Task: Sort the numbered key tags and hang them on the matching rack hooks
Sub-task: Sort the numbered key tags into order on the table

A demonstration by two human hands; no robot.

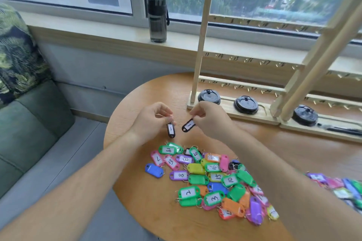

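My left hand [151, 118] pinches the ring of a black key tag [171, 129] that hangs upright above the table. My right hand [209, 118] holds a second black key tag [188, 125], tilted, its label showing a 1. The two tags hang close together, apart from each other. Below them lies a pile of coloured numbered key tags [211, 180] on the round wooden table [137, 103]. The wooden rack [197, 60] with numbered rows of hooks stands at the back right, its hooks bare as far as I can see.
Three black lids [246, 104] rest on the rack's base. A dark water bottle [157, 10] stands on the window sill. A green sofa [29, 123] with a patterned cushion is to the left. More coloured tags [340, 186] lie at the right edge.
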